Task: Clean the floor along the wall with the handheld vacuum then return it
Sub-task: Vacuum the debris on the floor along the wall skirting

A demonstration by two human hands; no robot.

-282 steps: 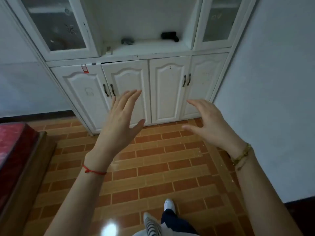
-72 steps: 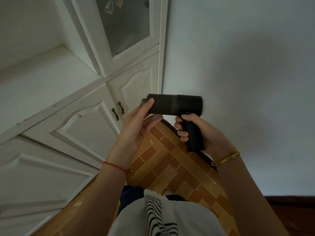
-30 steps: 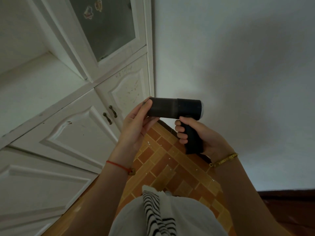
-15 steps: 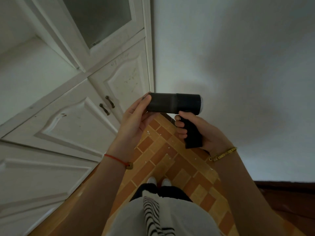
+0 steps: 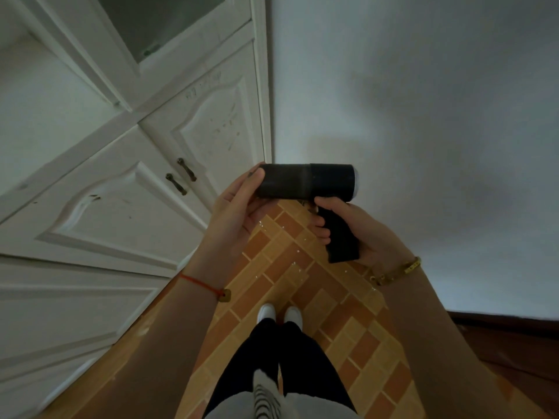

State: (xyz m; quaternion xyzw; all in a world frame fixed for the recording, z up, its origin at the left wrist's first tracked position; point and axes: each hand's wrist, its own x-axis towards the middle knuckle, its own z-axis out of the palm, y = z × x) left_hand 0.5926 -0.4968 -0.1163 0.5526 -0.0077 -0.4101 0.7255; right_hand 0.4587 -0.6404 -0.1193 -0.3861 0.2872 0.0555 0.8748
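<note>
**A:** How was the handheld vacuum (image 5: 305, 181) held, reckoned from the wall (image 5: 423, 116)?

**B:** It was carried in the air, clear of the wall and well above the floor (image 5: 281, 267) at the wall's foot. Its barrel was laid level, the rear cap turned toward the wall and the mouth turned away from it.

**A:** And the fingers?

**B:** The grip under the barrel was clamped by the curled fingers of the right hand (image 5: 363, 234), the hand nearer the wall. The barrel's far end was touched by the left hand (image 5: 239, 213), its fingers nearly straight, thumb laid on top.

**A:** What would the next move require?

**B:** Probably the mouth would have to be swung down toward the pale specks (image 5: 295, 263) scattered by the wall's foot.

**A:** What was hidden?

**B:** The mouth was covered by the left hand. No switch could be made out. The wall's foot was partly blocked by the vacuum and the right arm.
</note>
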